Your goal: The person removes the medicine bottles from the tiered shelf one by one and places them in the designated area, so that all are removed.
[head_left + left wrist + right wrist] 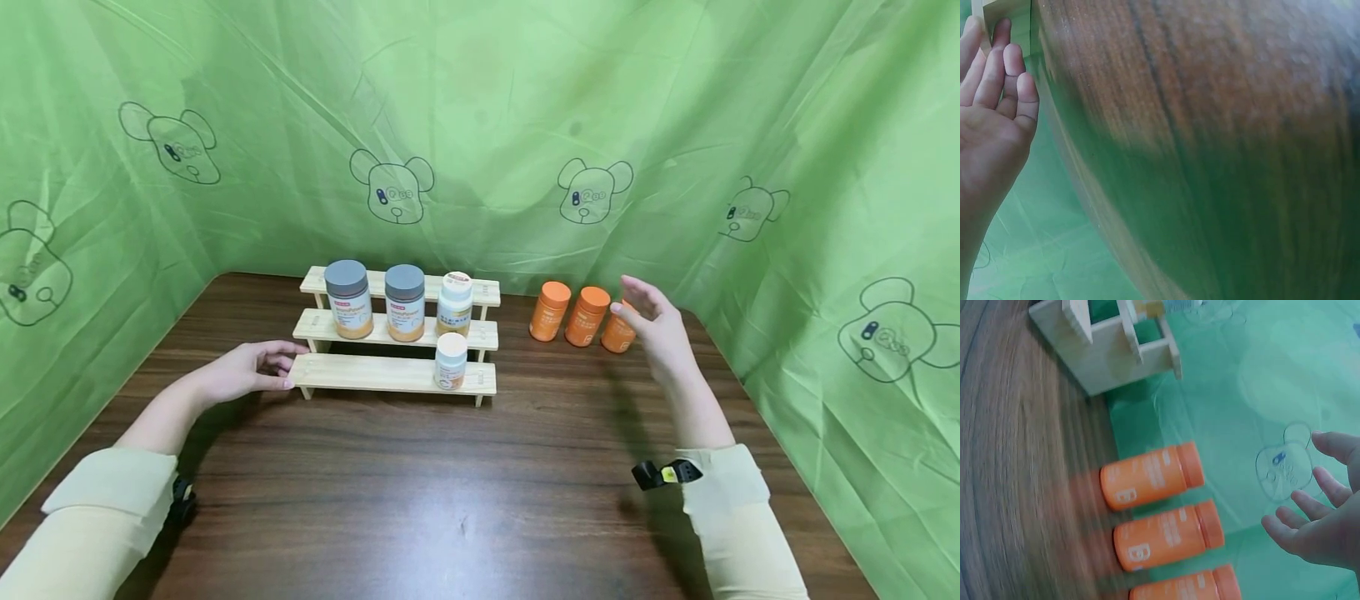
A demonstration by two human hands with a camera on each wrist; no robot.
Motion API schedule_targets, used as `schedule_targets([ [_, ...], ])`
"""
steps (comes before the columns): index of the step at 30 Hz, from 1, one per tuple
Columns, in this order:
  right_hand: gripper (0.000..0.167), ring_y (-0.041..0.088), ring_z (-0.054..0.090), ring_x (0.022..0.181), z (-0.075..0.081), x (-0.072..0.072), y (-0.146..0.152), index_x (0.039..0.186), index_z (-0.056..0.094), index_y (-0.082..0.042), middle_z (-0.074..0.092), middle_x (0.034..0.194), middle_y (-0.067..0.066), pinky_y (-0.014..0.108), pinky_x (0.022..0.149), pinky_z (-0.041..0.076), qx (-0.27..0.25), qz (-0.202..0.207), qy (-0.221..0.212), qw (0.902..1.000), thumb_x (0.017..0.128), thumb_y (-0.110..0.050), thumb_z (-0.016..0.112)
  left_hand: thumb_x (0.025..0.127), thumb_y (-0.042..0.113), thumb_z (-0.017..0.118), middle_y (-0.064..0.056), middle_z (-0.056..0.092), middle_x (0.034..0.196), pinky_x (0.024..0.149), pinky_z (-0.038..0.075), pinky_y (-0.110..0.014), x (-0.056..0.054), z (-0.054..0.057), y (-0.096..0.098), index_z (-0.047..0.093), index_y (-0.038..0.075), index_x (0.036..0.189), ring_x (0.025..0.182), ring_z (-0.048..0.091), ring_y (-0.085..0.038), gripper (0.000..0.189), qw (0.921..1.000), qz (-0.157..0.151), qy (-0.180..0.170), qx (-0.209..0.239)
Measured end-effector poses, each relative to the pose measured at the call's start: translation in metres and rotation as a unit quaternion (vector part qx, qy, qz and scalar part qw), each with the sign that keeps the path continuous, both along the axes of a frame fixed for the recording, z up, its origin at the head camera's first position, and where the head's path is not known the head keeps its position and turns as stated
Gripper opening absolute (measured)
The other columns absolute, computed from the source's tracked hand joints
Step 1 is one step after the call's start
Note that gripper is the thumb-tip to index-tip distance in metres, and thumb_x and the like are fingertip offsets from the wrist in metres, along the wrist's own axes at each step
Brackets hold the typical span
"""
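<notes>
A three-tier wooden display rack stands left of centre. My left hand is at its left end, thumb and fingers about the end of the lowest shelf; in the left wrist view the left hand has bent fingers by the pale wood. My right hand is raised beside the rightmost orange bottle, partly covering it in the head view. The right wrist view shows the right hand apart from the bottles, fingers spread and holding nothing. Two more orange bottles, the middle and left one, stand alongside.
On the middle shelf are two grey-lidded jars and a white bottle. A smaller white bottle stands at the right of the lowest shelf. Green curtain encloses the dark wooden table at back and sides.
</notes>
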State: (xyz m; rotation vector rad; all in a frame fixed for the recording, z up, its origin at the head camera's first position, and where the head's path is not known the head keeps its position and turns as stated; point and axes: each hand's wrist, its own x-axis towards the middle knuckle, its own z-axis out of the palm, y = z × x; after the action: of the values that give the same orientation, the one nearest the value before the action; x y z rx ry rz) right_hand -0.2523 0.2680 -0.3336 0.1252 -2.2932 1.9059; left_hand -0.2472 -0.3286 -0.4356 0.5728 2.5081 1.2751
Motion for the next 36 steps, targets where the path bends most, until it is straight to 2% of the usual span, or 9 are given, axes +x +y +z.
schedule_targets([
  [8, 0.057, 0.027, 0.033, 0.137, 0.008, 0.012, -0.025, 0.14, 0.045, -0.012, 0.042, 0.146, 0.006, 0.038, 0.111, 0.026, -0.046, 0.026, 0.01, 0.9985, 0.088, -0.016, 0.068, 0.083, 0.015, 0.072, -0.015, 0.068, 0.107, 0.079, 0.046, -0.018, 0.001, -0.001, 0.0, 0.044, -0.001, 0.135, 0.094, 0.063, -0.008, 0.061, 0.9999, -0.001, -0.008, 0.009],
  [12, 0.054, 0.025, 0.035, 0.136, 0.011, 0.016, -0.035, 0.138, 0.047, -0.012, 0.046, 0.142, 0.003, 0.035, 0.11, 0.029, -0.05, 0.039, 0.023, 0.9977, 0.088, -0.016, 0.067, 0.084, 0.015, 0.07, -0.017, 0.067, 0.109, 0.079, 0.045, -0.017, 0.001, -0.001, 0.0, 0.043, -0.001, 0.136, 0.095, 0.062, -0.004, 0.06, 0.9998, -0.002, -0.012, 0.012],
  [20, 0.052, 0.02, 0.039, 0.133, 0.015, 0.023, -0.055, 0.136, 0.049, -0.013, 0.049, 0.139, 0.002, 0.041, 0.108, 0.029, -0.042, 0.056, 0.026, 0.9972, 0.087, -0.017, 0.068, 0.085, 0.017, 0.07, -0.018, 0.067, 0.11, 0.08, 0.044, -0.016, 0.001, 0.0, 0.0, 0.042, -0.001, 0.137, 0.096, 0.061, -0.002, 0.061, 0.9998, -0.001, -0.019, 0.009],
  [29, 0.049, 0.021, 0.039, 0.133, 0.014, 0.027, -0.079, 0.135, 0.05, -0.015, 0.049, 0.139, 0.0, 0.046, 0.11, 0.024, -0.045, 0.092, 0.032, 0.9942, 0.089, -0.013, 0.066, 0.085, 0.019, 0.07, -0.017, 0.067, 0.111, 0.082, 0.043, -0.014, 0.0, 0.0, 0.0, 0.043, 0.001, 0.137, 0.097, 0.061, -0.002, 0.061, 0.9998, 0.002, -0.021, 0.002],
  [36, 0.051, 0.02, 0.04, 0.131, 0.009, 0.026, -0.099, 0.136, 0.049, -0.015, 0.048, 0.141, 0.004, 0.042, 0.106, 0.033, -0.049, 0.12, 0.041, 0.9907, 0.088, -0.014, 0.067, 0.084, 0.019, 0.071, -0.016, 0.067, 0.111, 0.082, 0.043, -0.014, 0.0, -0.001, -0.001, 0.043, 0.001, 0.137, 0.098, 0.061, -0.003, 0.062, 0.9996, 0.003, -0.027, 0.005],
])
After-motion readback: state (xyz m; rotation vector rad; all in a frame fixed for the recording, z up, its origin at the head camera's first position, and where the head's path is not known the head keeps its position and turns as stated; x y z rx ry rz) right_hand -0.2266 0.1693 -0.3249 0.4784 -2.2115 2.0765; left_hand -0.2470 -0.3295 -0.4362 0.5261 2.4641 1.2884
